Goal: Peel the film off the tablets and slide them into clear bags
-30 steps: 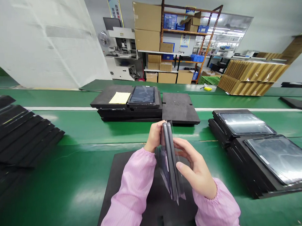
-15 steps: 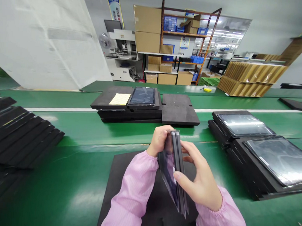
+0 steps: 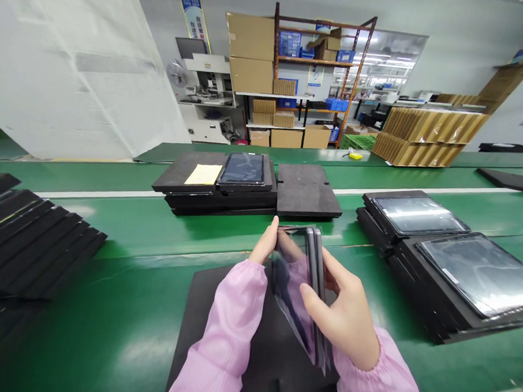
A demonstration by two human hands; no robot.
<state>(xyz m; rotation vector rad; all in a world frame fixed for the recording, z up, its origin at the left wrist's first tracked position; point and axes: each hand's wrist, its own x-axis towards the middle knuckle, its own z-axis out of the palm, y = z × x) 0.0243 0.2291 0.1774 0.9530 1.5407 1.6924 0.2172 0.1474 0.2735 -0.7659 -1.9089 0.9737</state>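
I hold a dark tablet [image 3: 314, 286] on edge above a black foam pad [image 3: 215, 331] in front of me. A clear plastic bag [image 3: 292, 293] hangs loosely about it. My right hand [image 3: 344, 313] grips the tablet's near edge with thumb and fingers closed on it. My left hand [image 3: 267, 245] sits behind the bag at the tablet's far top corner, fingers curled against the bag and the tablet.
Stacked black trays with bagged tablets [image 3: 464, 268] lie to the right on the green belt [image 3: 118, 294]. Ahead sits a foam stack with a tablet [image 3: 243, 169] and a yellow sheet [image 3: 203, 174]. Fanned black foam sheets [image 3: 29, 241] lie left. Shelves with cartons [image 3: 255, 52] stand behind.
The tablet has turned and drifted a little to the right, showing more of its bagged face. My left hand has loosened from the top edge, fingers more extended behind the bag.
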